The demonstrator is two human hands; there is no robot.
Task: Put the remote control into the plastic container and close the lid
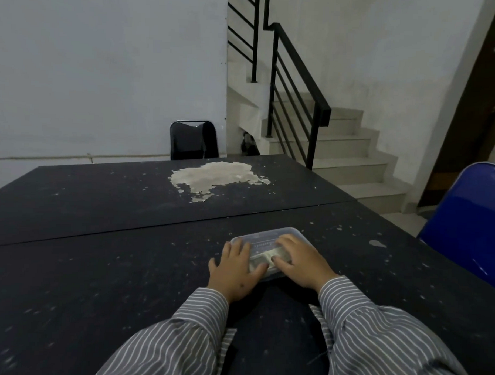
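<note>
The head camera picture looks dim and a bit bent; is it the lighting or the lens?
Both: in the head view the room is dimly lit, the wide lens bows the table edges, the blue chair shows glare, and the left hand and right hand on the plastic container look soft.

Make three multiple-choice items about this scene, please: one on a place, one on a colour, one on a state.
1. Where is the plastic container?
A. on the dark table
B. on the stairs
C. on a chair

2. What colour is the chair at the right?
A. red
B. blue
C. green

3. What is the state of the lid?
A. leaning on the wall
B. lying beside the container
C. on the container, both hands pressing it

Answers: 1 A, it rests on the tabletop; 2 B, its back is glossy blue; 3 C, the left hand and right hand lie flat on it.
</note>
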